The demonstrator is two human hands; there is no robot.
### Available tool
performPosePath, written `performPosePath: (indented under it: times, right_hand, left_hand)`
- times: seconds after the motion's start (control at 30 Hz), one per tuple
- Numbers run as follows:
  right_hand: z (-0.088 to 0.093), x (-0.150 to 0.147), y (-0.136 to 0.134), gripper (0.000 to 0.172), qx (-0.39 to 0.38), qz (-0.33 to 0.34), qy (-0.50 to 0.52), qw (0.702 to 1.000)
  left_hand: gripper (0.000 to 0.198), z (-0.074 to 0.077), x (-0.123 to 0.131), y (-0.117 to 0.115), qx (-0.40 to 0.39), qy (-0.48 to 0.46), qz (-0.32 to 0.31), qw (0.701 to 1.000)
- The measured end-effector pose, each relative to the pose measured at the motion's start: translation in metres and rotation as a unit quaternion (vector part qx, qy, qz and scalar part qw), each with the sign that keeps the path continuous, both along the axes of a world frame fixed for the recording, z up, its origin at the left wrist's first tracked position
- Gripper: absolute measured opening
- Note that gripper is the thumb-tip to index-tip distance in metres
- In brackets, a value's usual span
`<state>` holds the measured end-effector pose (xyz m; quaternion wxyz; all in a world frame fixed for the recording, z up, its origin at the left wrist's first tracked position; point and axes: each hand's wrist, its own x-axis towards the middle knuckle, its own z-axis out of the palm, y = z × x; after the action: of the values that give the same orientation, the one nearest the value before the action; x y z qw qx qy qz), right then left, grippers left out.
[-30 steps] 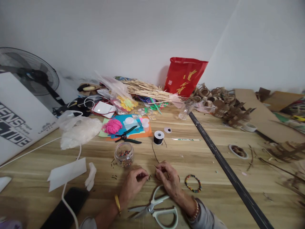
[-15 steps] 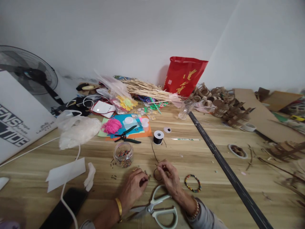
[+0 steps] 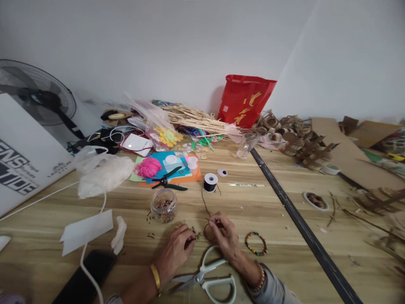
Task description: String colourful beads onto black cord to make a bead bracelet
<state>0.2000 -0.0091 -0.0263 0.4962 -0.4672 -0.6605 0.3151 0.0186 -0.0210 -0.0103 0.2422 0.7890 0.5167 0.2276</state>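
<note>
My right hand (image 3: pixel 227 238) pinches a thin dark cord (image 3: pixel 206 207) between thumb and forefinger. The cord runs back to a white spool (image 3: pixel 211 183) wound with black, and part of it loops beside the fingers. My left hand (image 3: pixel 177 249) rests on the table with its fingers closed together at a few small beads (image 3: pixel 197 233); whether a bead is between the fingertips is too small to tell. Light-handled scissors (image 3: pixel 198 277) lie slightly open below both hands. A bracelet of coloured beads (image 3: pixel 256 244) lies right of my right hand.
Behind my left hand stands a clear jar of beads (image 3: pixel 163 207), with pliers (image 3: pixel 167 180) and pink yarn (image 3: pixel 148 167) farther back. A black strip (image 3: pixel 291 211) crosses the table at right. A phone (image 3: pixel 85 276) and white cable (image 3: pixel 91 283) lie at left.
The fingers of my left hand have shifted very slightly by the loose beads. My right hand keeps its pinch on the cord in the same place.
</note>
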Motion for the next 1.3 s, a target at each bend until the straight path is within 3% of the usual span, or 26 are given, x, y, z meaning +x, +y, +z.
performPosePath:
  times: [0.17, 0.37, 0.47, 0.6, 0.77, 0.97, 1.3]
  right_hand:
    - [0.004, -0.001, 0.002, 0.020, -0.007, -0.019, 0.042, 0.999]
    - [0.008, -0.001, 0.006, 0.025, -0.028, -0.043, 0.100, 0.994]
    - [0.007, -0.001, 0.004, 0.021, 0.004, -0.027, 0.062, 0.998]
    - [0.008, -0.005, -0.005, 0.017, 0.099, 0.055, -0.047, 0.992]
    - [0.005, -0.009, -0.010, 0.014, 0.156, 0.110, -0.125, 0.974]
    - [0.002, -0.007, -0.008, 0.014, 0.142, 0.119, -0.143, 0.972]
    - [0.010, -0.007, -0.007, 0.021, 0.140, 0.103, -0.151, 0.973]
  left_hand:
    - [0.017, 0.000, -0.001, 0.001, -0.002, -0.037, 0.013, 0.999]
    - [0.011, -0.004, -0.002, 0.006, -0.075, -0.181, 0.063, 0.979]
    - [0.009, -0.006, -0.002, 0.009, -0.133, -0.258, 0.074, 0.954]
    - [0.009, -0.005, -0.004, 0.012, -0.168, -0.322, 0.074, 0.929]
    - [0.008, 0.000, -0.007, 0.015, -0.184, -0.340, 0.067, 0.920]
    - [0.009, -0.003, -0.007, 0.018, -0.199, -0.346, 0.073, 0.914]
    - [0.013, -0.001, -0.006, 0.017, -0.211, -0.351, 0.076, 0.909]
